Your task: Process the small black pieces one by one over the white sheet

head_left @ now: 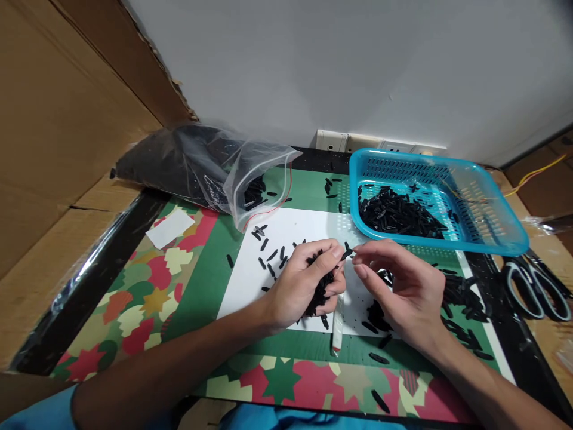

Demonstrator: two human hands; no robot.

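A: What's on that desk (519, 346)?
B: Fat clear bag (179, 161) by the far-left corner, blue basket (501, 227) at the far-right, probably for easy reach.
A: Hands?
B: Left hand (295, 286) is clamped around black pieces (317, 301) mid-desk, likely so they don't scatter. Right hand (407, 289) is at one piece (347, 253), can't tell if pinching.
A: Looks?
B: Slim, dark, tapered, kinda seed-like.

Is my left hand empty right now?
No, your left hand is curled around a clump of black pieces.
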